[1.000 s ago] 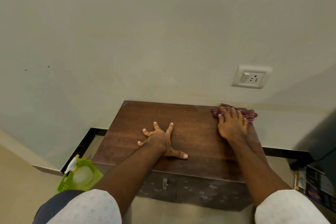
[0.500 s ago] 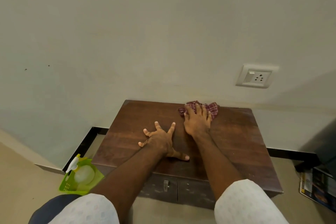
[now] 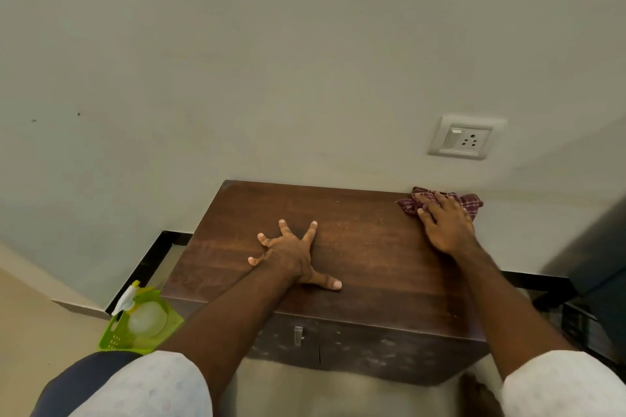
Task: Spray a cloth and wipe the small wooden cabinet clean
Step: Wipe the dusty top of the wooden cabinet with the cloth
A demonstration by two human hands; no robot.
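The small dark wooden cabinet (image 3: 366,247) stands against the wall, its top facing me. My left hand (image 3: 291,255) rests flat on the middle of the top with fingers spread, holding nothing. My right hand (image 3: 445,225) presses a maroon checked cloth (image 3: 471,201) onto the back right corner of the top; the cloth sticks out past my fingers toward the wall. A spray bottle (image 3: 127,298) with a white and yellow head lies in a green basket (image 3: 115,338) on the floor left of the cabinet.
A wall socket with a switch (image 3: 464,138) sits above the cabinet's right end. The cabinet front has a small metal handle (image 3: 298,335). A dark object (image 3: 596,281) stands at the right edge. Black skirting (image 3: 149,264) runs along the wall's foot.
My right hand slid the cloth from the back right to the back middle of the top, then back to the back right corner. My left hand stayed in place.
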